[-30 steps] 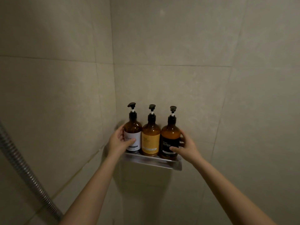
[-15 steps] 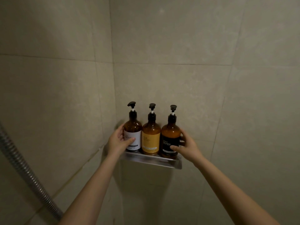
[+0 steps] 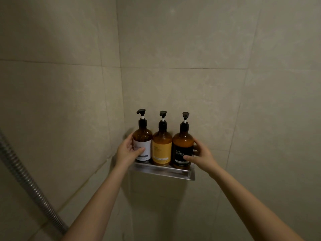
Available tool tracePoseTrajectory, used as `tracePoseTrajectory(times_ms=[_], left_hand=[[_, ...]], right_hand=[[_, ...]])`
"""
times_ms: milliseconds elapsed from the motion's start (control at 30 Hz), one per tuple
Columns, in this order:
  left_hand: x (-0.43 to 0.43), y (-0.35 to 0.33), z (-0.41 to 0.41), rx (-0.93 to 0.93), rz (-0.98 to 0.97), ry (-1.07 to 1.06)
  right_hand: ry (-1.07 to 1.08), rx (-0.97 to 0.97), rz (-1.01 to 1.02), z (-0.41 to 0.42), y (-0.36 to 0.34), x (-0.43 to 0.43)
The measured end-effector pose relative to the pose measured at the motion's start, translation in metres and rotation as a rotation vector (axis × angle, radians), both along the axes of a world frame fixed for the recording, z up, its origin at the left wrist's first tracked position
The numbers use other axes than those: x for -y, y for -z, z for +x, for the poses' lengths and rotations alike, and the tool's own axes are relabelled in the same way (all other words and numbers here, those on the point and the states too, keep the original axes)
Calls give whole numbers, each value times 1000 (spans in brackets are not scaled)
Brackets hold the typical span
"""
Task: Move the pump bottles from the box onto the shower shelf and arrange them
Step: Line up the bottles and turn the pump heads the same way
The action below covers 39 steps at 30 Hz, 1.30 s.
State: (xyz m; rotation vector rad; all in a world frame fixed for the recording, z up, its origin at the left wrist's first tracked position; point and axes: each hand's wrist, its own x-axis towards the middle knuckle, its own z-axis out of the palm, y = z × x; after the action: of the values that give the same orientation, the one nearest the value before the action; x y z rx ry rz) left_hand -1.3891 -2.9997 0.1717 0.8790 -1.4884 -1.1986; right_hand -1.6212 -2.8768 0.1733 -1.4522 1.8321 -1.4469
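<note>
Head view: left hand point(image 3: 128, 152) clasps the white-labelled amber pump bottle point(image 3: 142, 136), right hand point(image 3: 201, 156) the black-labelled amber pump bottle point(image 3: 183, 141); both stand on the metal shelf point(image 3: 165, 171). Smooth, rigid, likely slippery; grip mid-body, never the pumps.

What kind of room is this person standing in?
Most likely a shower stall in a bathroom: beige tiled walls meet in a corner, a ribbed metal shower hose hangs at the left, and three amber pump bottles, one labelled shampoo, stand on a small metal shelf.
</note>
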Motion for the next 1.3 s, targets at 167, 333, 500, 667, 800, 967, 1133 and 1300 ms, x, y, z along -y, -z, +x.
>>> tracePoseTrajectory(times_ms=[167,333,500,667,800,967,1133,1300], left_hand=[[1,0,0,33,-8,9],[-5,2,1,178,-119,-117],[-33,-2,-20,119,-369,-347],[-53,6,-54,199,-445,-326],[-59,12,-71,241,-398,-323],[-57,12,-77,284,-410,-390],[-57,12,-76,306,-434,-414],[-59,11,-76,309,-446,-423]], right_hand=[[-15,24,-4,-1,1,2],[11,22,83,-12,-13,3],[238,-160,-375,-18,-85,2],[3,-711,-311,19,-153,19],[-145,-1057,-55,46,-165,41],[-135,-1107,45,56,-157,55],[-118,-1116,36,56,-156,56],[-130,-1132,44,56,-158,59]])
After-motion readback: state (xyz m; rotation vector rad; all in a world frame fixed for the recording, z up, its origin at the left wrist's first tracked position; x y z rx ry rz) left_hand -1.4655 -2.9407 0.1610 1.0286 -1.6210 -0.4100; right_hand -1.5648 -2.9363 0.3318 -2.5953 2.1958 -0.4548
